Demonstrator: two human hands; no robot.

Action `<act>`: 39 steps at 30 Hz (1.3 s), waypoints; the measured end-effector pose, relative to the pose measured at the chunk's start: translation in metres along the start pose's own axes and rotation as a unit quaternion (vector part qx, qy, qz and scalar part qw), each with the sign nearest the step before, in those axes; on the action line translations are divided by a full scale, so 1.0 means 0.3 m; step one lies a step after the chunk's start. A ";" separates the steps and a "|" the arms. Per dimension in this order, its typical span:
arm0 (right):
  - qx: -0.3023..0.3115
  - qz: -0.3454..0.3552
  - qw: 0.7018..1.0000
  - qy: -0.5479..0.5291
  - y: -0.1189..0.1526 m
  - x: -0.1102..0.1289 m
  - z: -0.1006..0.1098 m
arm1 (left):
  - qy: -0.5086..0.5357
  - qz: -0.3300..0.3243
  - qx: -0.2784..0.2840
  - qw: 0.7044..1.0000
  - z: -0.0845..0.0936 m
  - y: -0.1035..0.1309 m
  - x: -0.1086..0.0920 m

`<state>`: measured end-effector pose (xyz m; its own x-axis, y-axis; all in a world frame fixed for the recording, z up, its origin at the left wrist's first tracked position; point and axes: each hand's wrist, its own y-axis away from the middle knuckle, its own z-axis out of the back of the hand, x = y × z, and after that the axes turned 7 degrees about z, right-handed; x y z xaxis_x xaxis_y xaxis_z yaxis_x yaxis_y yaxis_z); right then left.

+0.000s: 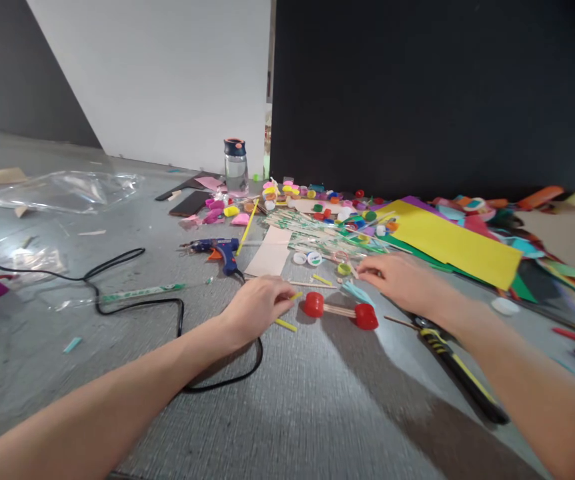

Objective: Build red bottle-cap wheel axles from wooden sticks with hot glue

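My left hand [256, 308] is closed in a pinch, with the end of a short yellow straw piece [296, 295] showing at its fingertips. Just below it another yellow straw piece [286, 325] lies on the table. To the right sit red bottle caps [366, 317] joined by thin wooden sticks [339, 311], like an axle with wheels. My right hand [398, 283] reaches over the table, fingers bent together at a small pale piece [352, 269] beside a yellow-green cap [343, 269]; whether it grips anything is unclear. Light-blue strips [358, 292] lie below its fingers.
A blue glue gun [222, 252] with a black cord [181, 320] lies left of centre. A black-and-yellow tool [460, 373] rests under my right forearm. Behind are sticks [307, 227], loose caps [327, 213], yellow sheets [447, 240] and a water bottle [236, 170].
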<state>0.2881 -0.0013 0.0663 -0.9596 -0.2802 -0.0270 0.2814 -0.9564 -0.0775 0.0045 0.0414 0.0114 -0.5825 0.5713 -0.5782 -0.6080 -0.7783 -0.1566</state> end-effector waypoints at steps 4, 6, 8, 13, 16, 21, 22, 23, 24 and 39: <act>-0.055 -0.009 0.998 -0.024 0.140 -0.053 0.004 | -0.029 -0.016 -0.009 0.999 0.003 -0.004 -0.002; -0.089 -0.011 0.995 -0.038 0.207 -0.063 -0.005 | -0.036 -0.013 -0.028 0.999 0.007 -0.007 -0.001; -0.128 -0.015 0.990 -0.053 0.263 -0.067 -0.020 | -0.040 -0.008 -0.045 0.998 0.013 -0.010 -0.001; -0.212 -0.040 0.973 -0.083 0.337 -0.084 -0.057 | -0.053 -0.009 -0.019 0.998 0.043 -0.009 -0.017; -0.236 -0.054 0.966 -0.087 0.349 -0.100 -0.064 | -0.068 -0.018 0.040 0.997 0.061 -0.001 -0.034; -0.254 -0.048 0.962 -0.092 0.351 -0.111 -0.065 | -0.093 -0.021 0.098 0.991 0.065 0.004 -0.048; -0.253 -0.046 0.962 -0.093 0.351 -0.110 -0.064 | -0.096 -0.019 0.100 0.990 0.066 0.002 -0.046; -0.252 -0.045 0.962 -0.093 0.352 -0.109 -0.062 | -0.098 -0.018 0.102 0.990 0.067 0.000 -0.042; -0.252 -0.045 0.962 -0.092 0.353 -0.108 -0.060 | -0.100 -0.018 0.102 0.990 0.069 -0.003 -0.037; -0.221 -0.083 0.965 -0.110 0.351 -0.150 -0.059 | -0.097 0.006 0.058 0.994 0.079 -0.008 -0.007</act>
<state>0.3608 -0.0879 0.0417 -0.9556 -0.1830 0.2310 0.0508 -0.8744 -0.4825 -0.0056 0.0483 0.0320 -0.6760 0.6102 -0.4132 -0.6517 -0.7567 -0.0512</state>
